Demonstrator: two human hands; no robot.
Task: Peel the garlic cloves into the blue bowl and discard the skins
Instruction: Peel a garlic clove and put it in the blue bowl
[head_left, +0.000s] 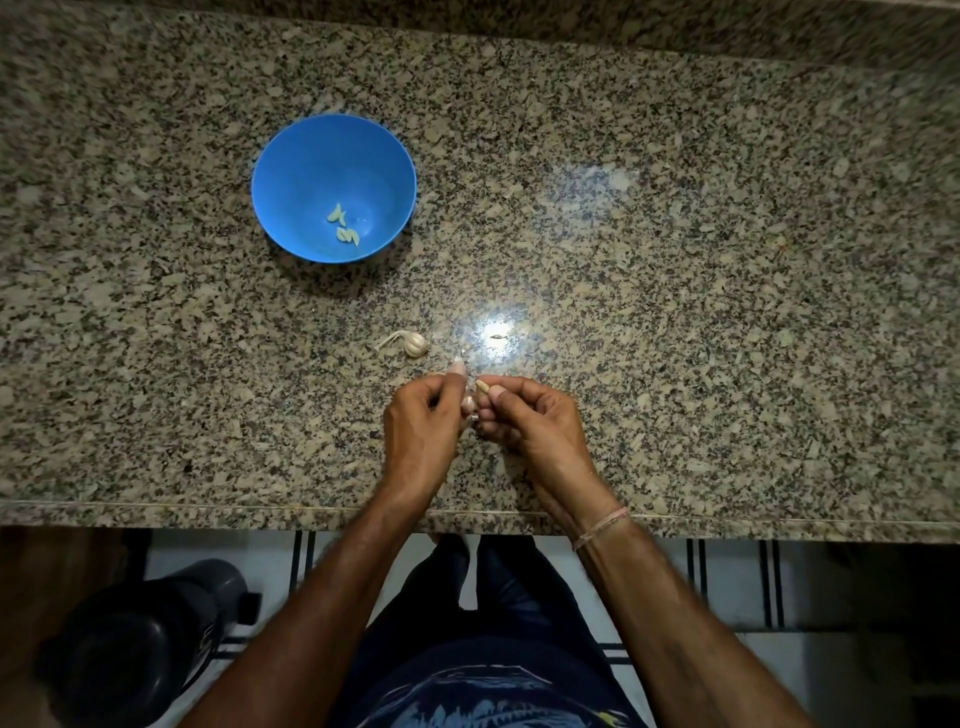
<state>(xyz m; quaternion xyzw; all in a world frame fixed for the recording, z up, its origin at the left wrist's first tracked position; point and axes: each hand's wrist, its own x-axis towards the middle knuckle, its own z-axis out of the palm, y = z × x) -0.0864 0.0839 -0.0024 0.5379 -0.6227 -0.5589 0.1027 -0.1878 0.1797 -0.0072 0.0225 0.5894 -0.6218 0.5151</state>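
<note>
Pinched tip-up in the right hand (524, 415) above the table's (675, 260) near edge, the garlic clove (483, 386) is met by the curled left hand (421, 421), whose hold cannot be told, while the blue bowl (291, 156) is set ahead-left, nearer the left hand.

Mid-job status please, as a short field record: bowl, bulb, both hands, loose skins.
bowl: blue bowl on granite counter, a few peeled cloves inside
bulb: garlic bulb lying on counter between bowl and hands
right hand: pinches a garlic clove
left hand: fingers curled beside that clove; grip unclear
skins: one small scrap, possibly skin, on counter beyond the hands
</note>
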